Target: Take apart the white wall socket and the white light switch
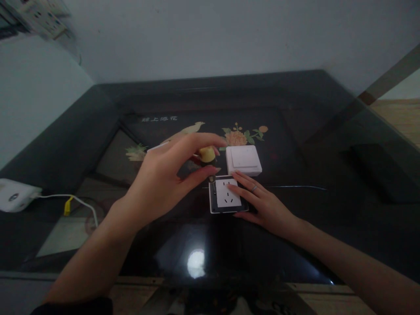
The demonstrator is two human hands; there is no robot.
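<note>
My left hand (170, 168) grips a small screwdriver (206, 154) with a yellow end on its handle. The shaft points down at the left side of a wall socket (229, 199), which lies face up on the dark table. The socket has a white centre with slots and a dark surround. Fingers of my right hand (262, 199) rest on its right side and upper edge, steadying contact with it. Just behind the socket sits a white wall switch (243, 158) on a raised box. Whether the screwdriver's tip sits in a screw is too small to tell.
The glossy black table (183, 258) has a flower and bird picture. A white device (18, 195) with a white cable (82, 202) lies at the left. A dark flat object (380, 173) is at the right. A power strip (42, 17) shows at upper left.
</note>
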